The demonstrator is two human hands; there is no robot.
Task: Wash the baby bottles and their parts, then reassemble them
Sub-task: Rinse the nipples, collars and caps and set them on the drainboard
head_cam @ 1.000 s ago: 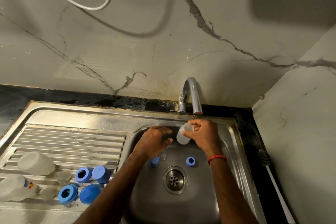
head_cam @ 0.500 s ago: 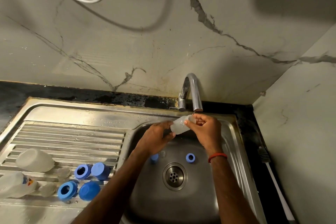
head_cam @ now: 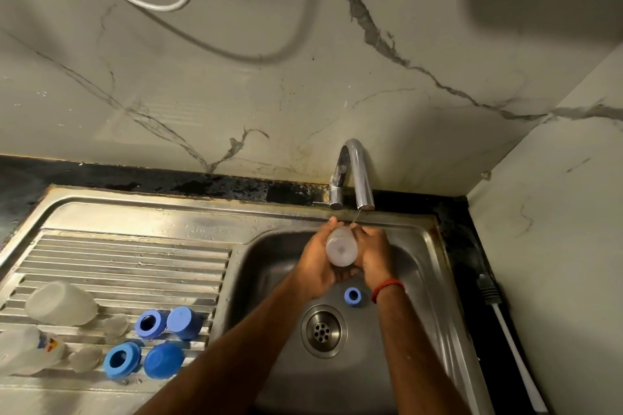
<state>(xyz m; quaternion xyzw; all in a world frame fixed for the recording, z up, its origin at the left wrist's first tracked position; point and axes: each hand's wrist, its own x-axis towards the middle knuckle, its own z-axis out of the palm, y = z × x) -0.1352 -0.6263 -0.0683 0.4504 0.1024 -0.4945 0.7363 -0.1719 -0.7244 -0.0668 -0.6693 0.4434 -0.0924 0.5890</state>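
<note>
Since the previous frame the small bottle point(head_cam: 341, 248) has been turned from a sideways tilt; its round base now faces the camera and its neck points up at the tap point(head_cam: 358, 172). It is held directly below the tap spout, over the basin. The left hand point(head_cam: 315, 266) and right hand point(head_cam: 374, 256) flank it, and the fingers point(head_cam: 364, 236) of both curl round its sides in a firm grip. A thin trickle runs from the spout onto the hands. The bottle is frosted, translucent and cylindrical.

Below the tap, a blue ring point(head_cam: 352, 295) lies on the basin floor just beside the right wrist, with the perforated drain point(head_cam: 323, 330) beyond it towards the camera. The sink point(head_cam: 435, 246) is dull, water-spotted stainless steel.

Well left of the tap, the ribbed drainboard point(head_cam: 135, 256) carries:
- a pale-blue collar point(head_cam: 148, 323) and pale-blue cap point(head_cam: 184, 322)
- a deep-blue collar point(head_cam: 121, 360) and deep-blue cap point(head_cam: 164, 360)
- a frosted dome cover point(head_cam: 60, 303)
- a labelled bottle point(head_cam: 27, 350) lying flat
- two clear teats point(head_cam: 115, 323)

Right of the tap, a white-handled brush point(head_cam: 512, 354) lies on the black speckled tabletop point(head_cam: 135, 178). Behind the tap stands a pale, grey-veined marble wall point(head_cam: 236, 94), with a white cable point(head_cam: 161, 0) looped across it.
</note>
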